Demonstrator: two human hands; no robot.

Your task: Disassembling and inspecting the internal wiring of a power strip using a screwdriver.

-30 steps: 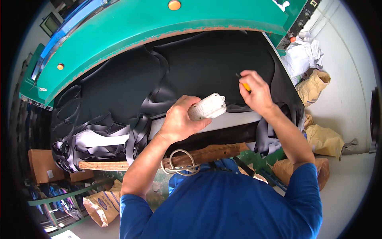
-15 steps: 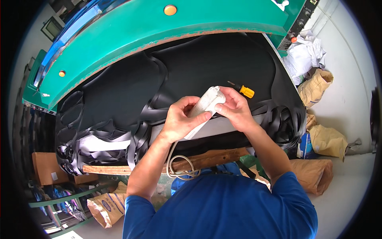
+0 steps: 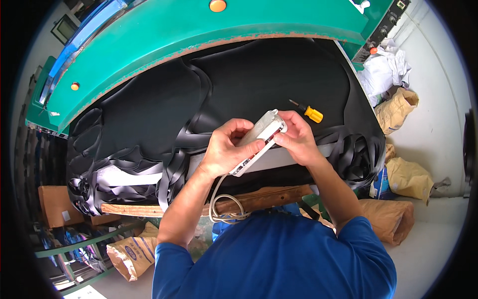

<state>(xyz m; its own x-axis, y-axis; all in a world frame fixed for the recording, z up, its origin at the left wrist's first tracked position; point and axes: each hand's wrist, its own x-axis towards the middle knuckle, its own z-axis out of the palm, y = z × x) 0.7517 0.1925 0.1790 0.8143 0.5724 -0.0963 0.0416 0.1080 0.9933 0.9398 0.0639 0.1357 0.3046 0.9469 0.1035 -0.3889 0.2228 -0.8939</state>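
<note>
A white power strip [image 3: 263, 130] is held slantwise in front of me, above the near edge of the black sheets [image 3: 271, 65]. Its casing is parted along the side, and small metal and reddish parts show in the gap. My left hand [image 3: 230, 148] grips the lower left side, thumb on top and fingers partly behind. At the upper end, my right hand [image 3: 298, 137] holds it with thumb and fingers. A pale cable [image 3: 213, 202] hangs from its lower end in loops. Beyond my right hand lies a yellow-handled screwdriver [image 3: 312, 114].
A green machine beam [image 3: 199, 25] with orange buttons spans the far side. Black strips [image 3: 356, 157] bunch along the near edge, over a wooden rail [image 3: 259, 199]. Brown paper sacks [image 3: 388, 219] stand at right; a cardboard box [image 3: 59, 207] is at left.
The power strip has turned in my hands, and its side now shows an open gap with metal parts inside. Both hands keep hold of it. The view has shifted slightly.
</note>
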